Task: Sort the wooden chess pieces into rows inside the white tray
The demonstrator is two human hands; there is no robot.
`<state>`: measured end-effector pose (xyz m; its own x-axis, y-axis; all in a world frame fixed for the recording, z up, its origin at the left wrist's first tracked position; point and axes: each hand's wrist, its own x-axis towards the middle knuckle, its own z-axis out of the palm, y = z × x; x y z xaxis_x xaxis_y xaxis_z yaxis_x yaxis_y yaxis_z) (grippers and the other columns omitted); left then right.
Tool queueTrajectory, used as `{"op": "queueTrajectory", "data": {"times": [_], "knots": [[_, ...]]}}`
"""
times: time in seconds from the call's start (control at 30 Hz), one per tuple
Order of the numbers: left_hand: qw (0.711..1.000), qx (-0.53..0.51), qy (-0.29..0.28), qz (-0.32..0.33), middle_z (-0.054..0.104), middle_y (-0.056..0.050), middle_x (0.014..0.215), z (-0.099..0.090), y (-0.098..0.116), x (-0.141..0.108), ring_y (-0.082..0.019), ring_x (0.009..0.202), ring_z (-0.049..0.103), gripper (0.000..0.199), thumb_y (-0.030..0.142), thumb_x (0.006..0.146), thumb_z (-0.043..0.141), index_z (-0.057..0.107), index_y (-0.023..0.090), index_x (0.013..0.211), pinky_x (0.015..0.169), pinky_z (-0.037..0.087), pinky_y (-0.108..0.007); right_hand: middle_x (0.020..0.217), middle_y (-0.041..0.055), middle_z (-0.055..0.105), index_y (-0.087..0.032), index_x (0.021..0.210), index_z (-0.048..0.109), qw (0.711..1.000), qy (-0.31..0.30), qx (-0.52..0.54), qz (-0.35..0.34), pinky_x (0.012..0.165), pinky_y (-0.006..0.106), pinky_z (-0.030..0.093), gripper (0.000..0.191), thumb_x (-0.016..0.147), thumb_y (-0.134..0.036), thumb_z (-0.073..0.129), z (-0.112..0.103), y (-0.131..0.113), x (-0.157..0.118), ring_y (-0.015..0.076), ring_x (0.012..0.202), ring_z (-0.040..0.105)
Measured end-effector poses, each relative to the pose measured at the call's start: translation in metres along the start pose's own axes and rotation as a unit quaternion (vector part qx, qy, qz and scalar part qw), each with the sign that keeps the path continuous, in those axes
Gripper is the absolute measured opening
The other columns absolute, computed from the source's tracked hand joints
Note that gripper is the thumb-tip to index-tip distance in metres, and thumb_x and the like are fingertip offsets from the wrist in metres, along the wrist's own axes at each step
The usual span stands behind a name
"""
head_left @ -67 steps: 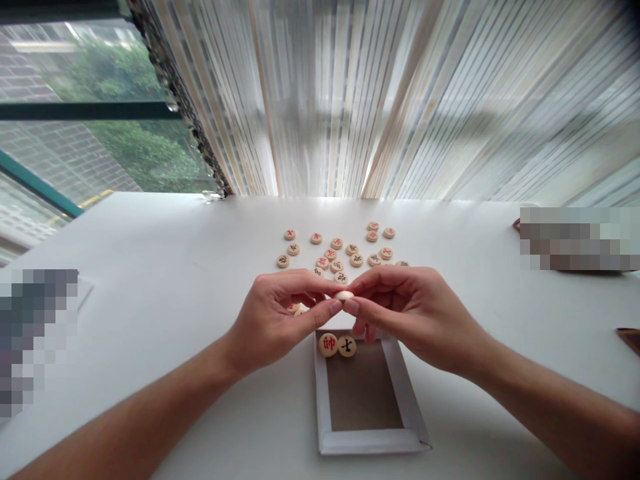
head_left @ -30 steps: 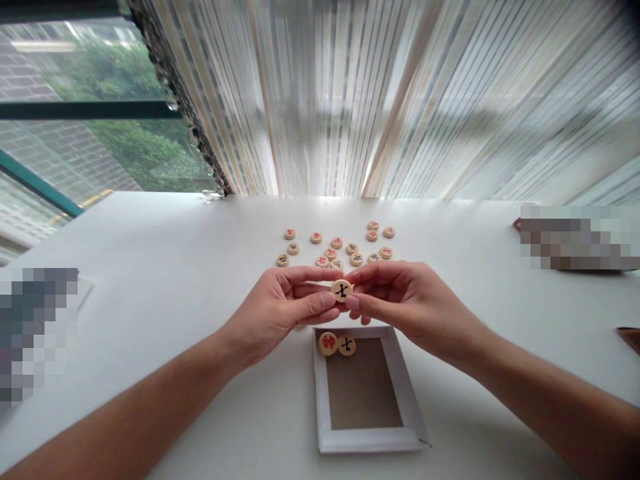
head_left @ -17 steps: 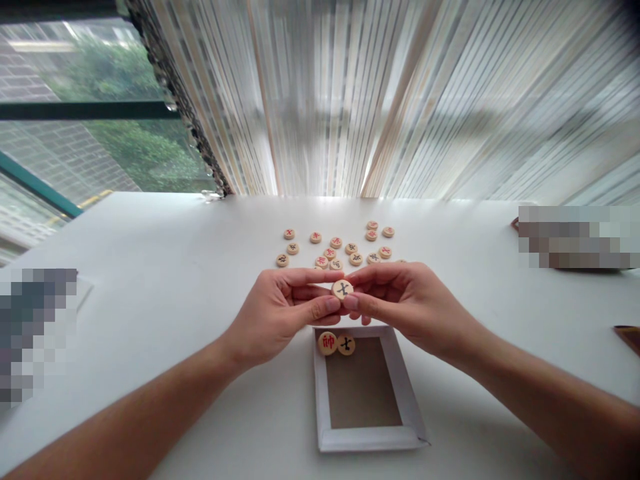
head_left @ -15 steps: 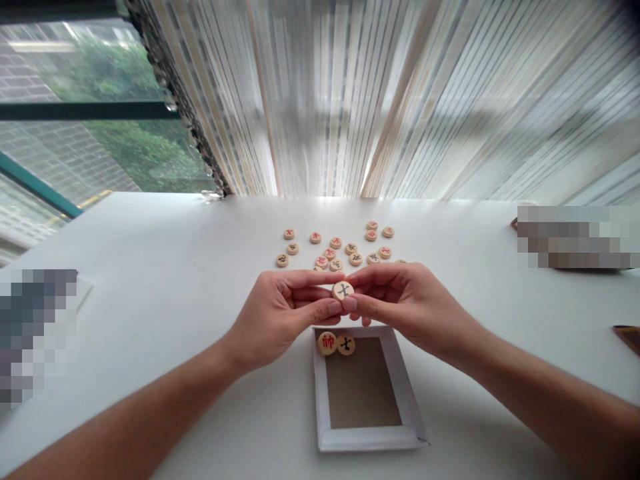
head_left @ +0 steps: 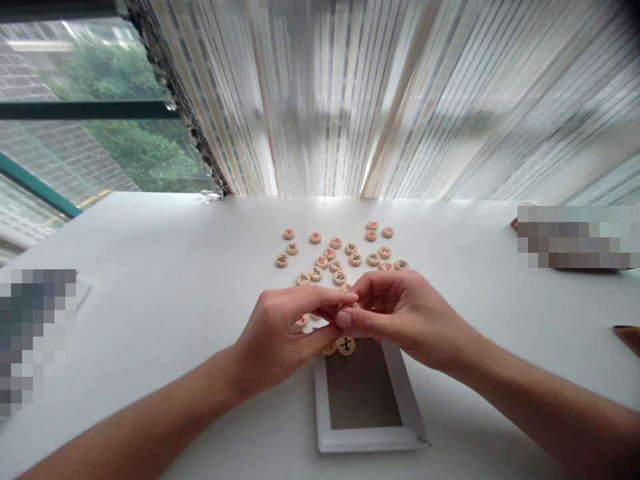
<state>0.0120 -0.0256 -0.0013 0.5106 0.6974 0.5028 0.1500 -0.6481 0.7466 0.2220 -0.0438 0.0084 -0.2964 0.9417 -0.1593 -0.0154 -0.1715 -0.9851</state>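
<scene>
My left hand [head_left: 287, 333] and my right hand [head_left: 400, 313] meet above the far edge of a shallow white box [head_left: 373, 439]. Between their fingertips is a round wooden xiangqi piece [head_left: 353, 307], mostly covered by my fingers. My right thumb and index finger pinch it; my left index fingertip and thumb close on it from the other side. Inside the box, at its far left corner, lie two pieces: one with a black character [head_left: 346, 345] and one with a red character [head_left: 328, 349], partly behind my left thumb.
Several loose xiangqi pieces [head_left: 335, 243] with red or black characters are spread over the white table [head_left: 200, 267] beyond my hands. Blurred-out objects lie at the left [head_left: 37, 333] and right [head_left: 575, 237]. A striped curtain [head_left: 320, 100] hangs behind the table, beside a window.
Both hands have lowered slightly towards the box with the piece, whose face has turned mostly out of sight. My left hand now partly covers the red piece in the box.
</scene>
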Motion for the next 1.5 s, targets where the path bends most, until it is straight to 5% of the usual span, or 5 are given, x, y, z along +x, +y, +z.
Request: {"op": "queueTrajectory", "data": {"times": [0.53, 0.77, 1.07, 1.33, 1.5], "knots": [[0.985, -0.154, 0.044, -0.066, 0.081, -0.003, 0.091, 0.0011, -0.0029, 0.0016, -0.014, 0.08, 0.077, 0.035, 0.005, 0.077, 0.092, 0.083, 0.016, 0.109, 0.075, 0.065, -0.02, 0.06, 0.0005, 0.068, -0.013, 0.083, 0.082, 0.994, -0.05, 0.091, -0.03, 0.053, 0.018, 0.048, 0.034, 0.082, -0.045, 0.093, -0.0006, -0.0045, -0.0011, 0.008, 0.054, 0.058], [0.974, -0.198, 0.05, -0.1, 0.082, -0.002, 0.09, 0.001, -0.0024, 0.0019, -0.012, 0.079, 0.078, 0.035, 0.005, 0.077, 0.092, 0.085, 0.018, 0.109, 0.078, 0.064, -0.018, 0.066, -0.0001, 0.073, -0.015, 0.089, 0.085, 0.989, -0.06, 0.138, -0.017, 0.054, 0.014, 0.05, 0.023, 0.073, -0.023, 0.099, -0.0003, -0.0057, -0.0025, 0.0061, 0.055, 0.06], [0.988, -0.138, 0.041, -0.051, 0.083, -0.005, 0.092, 0.0035, -0.0056, -0.002, -0.012, 0.077, 0.076, 0.032, 0.006, 0.079, 0.091, 0.085, 0.017, 0.109, 0.074, 0.063, -0.017, 0.063, -0.0016, 0.072, -0.012, 0.078, 0.077, 0.986, -0.05, 0.159, 0.027, 0.051, 0.012, 0.049, 0.036, 0.057, -0.012, 0.106, 0.0065, -0.0053, -0.002, 0.0061, 0.054, 0.063], [0.996, -0.09, 0.025, 0.014, 0.081, -0.005, 0.087, 0.0021, -0.0045, -0.0002, -0.012, 0.076, 0.075, 0.03, 0.008, 0.08, 0.091, 0.083, 0.014, 0.108, 0.074, 0.062, -0.019, 0.064, 0.0011, 0.075, -0.012, 0.074, 0.077, 0.989, -0.055, 0.138, 0.003, 0.052, 0.014, 0.053, 0.029, 0.065, -0.018, 0.103, 0.006, -0.0079, -0.0029, 0.0081, 0.055, 0.067], [0.993, -0.11, 0.03, -0.001, 0.082, -0.005, 0.086, 0.0014, -0.0041, -0.0004, -0.012, 0.075, 0.077, 0.028, 0.009, 0.08, 0.092, 0.084, 0.014, 0.106, 0.074, 0.063, -0.019, 0.062, 0.0008, 0.074, -0.012, 0.074, 0.078, 0.991, -0.059, 0.117, -0.026, 0.054, 0.013, 0.053, 0.024, 0.072, -0.021, 0.101, 0.0048, -0.0076, -0.0046, 0.0072, 0.055, 0.065]]}}
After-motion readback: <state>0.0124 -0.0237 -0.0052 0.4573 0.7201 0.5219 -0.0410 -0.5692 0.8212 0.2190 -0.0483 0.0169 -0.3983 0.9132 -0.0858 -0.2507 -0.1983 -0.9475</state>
